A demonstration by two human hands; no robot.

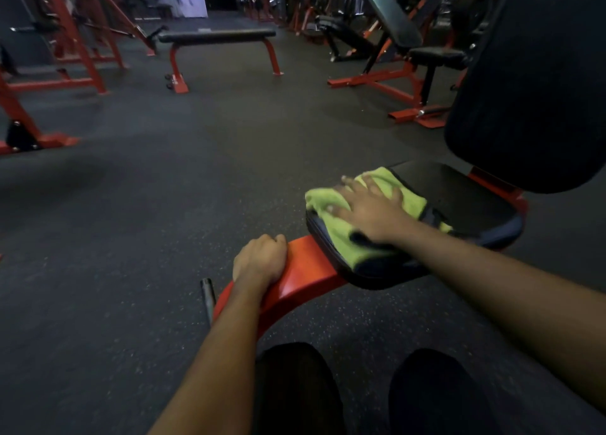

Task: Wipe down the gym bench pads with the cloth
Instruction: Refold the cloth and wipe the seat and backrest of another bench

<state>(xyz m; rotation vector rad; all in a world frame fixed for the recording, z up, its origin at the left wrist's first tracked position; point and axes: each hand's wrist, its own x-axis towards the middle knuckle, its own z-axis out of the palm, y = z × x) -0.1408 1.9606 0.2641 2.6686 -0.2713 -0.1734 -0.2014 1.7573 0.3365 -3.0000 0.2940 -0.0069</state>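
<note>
A black seat pad [465, 202] of a red-framed bench lies low at the right, with its black back pad [531, 84] rising above it. A lime-green cloth [341, 234] is spread over the seat pad's near left corner. My right hand [370, 208] lies flat on the cloth, fingers spread, pressing it onto the pad. My left hand [260, 261] is curled over the red frame bar [305, 270] just left of the seat.
A flat black bench [216, 36] on red legs stands across the floor ahead. An incline bench [393, 21] is at the back right, and red racks [75, 47] at the left. A short metal peg [208, 295] sticks out beside the frame. My knees [295, 388] are at the bottom.
</note>
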